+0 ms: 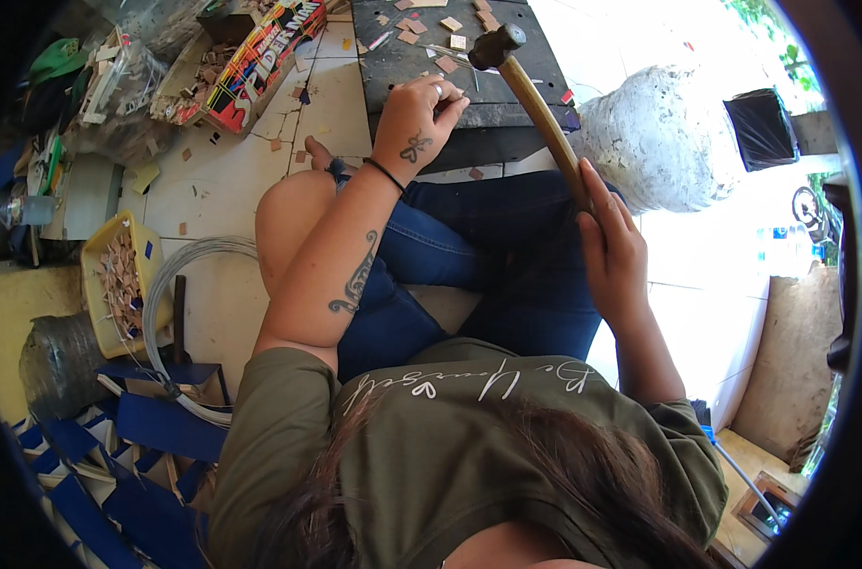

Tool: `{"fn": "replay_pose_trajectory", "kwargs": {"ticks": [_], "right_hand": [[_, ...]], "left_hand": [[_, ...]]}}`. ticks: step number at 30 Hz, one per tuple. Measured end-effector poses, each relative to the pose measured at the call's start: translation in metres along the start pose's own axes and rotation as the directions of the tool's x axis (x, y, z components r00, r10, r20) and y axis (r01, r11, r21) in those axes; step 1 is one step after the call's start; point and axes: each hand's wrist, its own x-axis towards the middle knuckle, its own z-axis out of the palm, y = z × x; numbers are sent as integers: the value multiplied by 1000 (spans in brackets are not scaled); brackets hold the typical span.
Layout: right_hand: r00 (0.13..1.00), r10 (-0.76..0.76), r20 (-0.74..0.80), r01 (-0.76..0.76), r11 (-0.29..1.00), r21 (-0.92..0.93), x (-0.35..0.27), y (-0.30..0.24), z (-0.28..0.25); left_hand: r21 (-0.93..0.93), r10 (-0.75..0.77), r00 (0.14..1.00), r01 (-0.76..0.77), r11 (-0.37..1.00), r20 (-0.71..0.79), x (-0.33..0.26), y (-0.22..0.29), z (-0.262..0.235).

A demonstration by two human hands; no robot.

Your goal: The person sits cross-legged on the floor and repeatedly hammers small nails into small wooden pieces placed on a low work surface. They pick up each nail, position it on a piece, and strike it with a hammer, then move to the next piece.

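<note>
My right hand (pixel 611 248) grips a hammer (pixel 547 112) low on its wooden handle. The dark metal head is raised over the right part of a low black work surface (pixel 516 98). At the near edge of that surface, my left hand (pixel 419 116) is closed in a pinch, thumb against fingers. Whatever lies between the fingertips is too small to make out. Just beyond it, small square brown pieces (pixel 447 64) are scattered on the black top, along with some thin sticks or wires.
A colourful cardboard box (pixel 260 71) with brown pieces lies at far left. Nearer are a yellow basket (pixel 91 248) of similar pieces, a coil of wire (pixel 156 313) and stacked blue-sided boxes (pixel 165 427). A bulging whitish sack (pixel 654 137) stands right of the work surface.
</note>
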Motion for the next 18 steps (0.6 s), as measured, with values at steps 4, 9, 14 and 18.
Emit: {"fn": "replay_pose_trajectory", "kwargs": {"ticks": [4, 9, 14, 18], "right_hand": [[993, 73, 91, -69, 997, -42, -2, -1, 1], [999, 22, 32, -22, 1000, -11, -1, 1, 2], [1000, 27, -3, -27, 999, 18, -1, 1, 3], [986, 117, 117, -116, 993, -16, -2, 3, 4]], "left_hand": [[18, 17, 1000, -17, 1000, -16, -1, -1, 1], [59, 78, 997, -76, 995, -17, -1, -3, 0], [91, 90, 995, -87, 992, -34, -3, -2, 1], [77, 85, 995, -81, 994, -52, -4, -2, 3]]}}
